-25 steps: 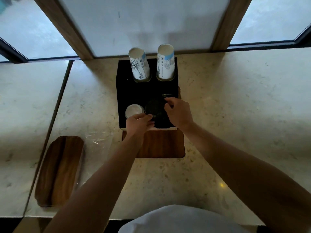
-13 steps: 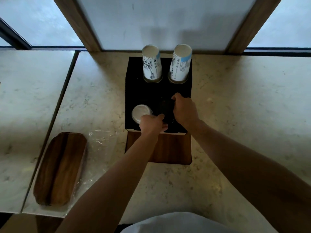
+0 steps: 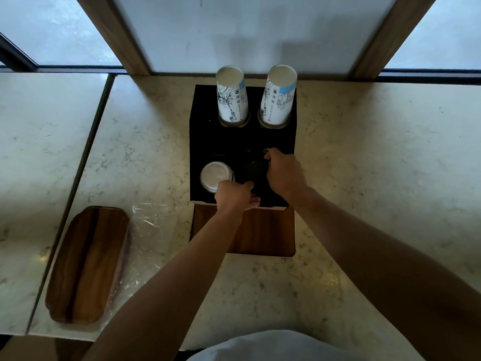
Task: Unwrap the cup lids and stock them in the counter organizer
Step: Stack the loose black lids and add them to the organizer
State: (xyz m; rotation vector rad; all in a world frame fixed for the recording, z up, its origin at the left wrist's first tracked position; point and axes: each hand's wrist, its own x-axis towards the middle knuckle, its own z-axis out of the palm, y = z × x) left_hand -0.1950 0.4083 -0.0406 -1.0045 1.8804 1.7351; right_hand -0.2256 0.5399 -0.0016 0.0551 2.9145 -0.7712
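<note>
Your left hand (image 3: 235, 195) sits at the front edge of the black counter organizer (image 3: 205, 142), fingers curled inward and touching the near side of the stack of black cup lids (image 3: 256, 169). Your right hand (image 3: 285, 174) is cupped over the right side of the same stack, fingers bent round its far edge. Both hands grip the stack, which sits in the front right compartment; how deep it is seated cannot be told, as the lids are dark against the dark organizer. A stack of white lids (image 3: 216, 174) occupies the front left compartment, just beside your left hand. Two stacks of inverted paper cups (image 3: 231, 95) stand in the rear compartments. On the marble worktop (image 3: 377, 165), clear plastic wrap (image 3: 153, 217) lies left of the organizer, beside a wooden tray (image 3: 87, 264).
</note>
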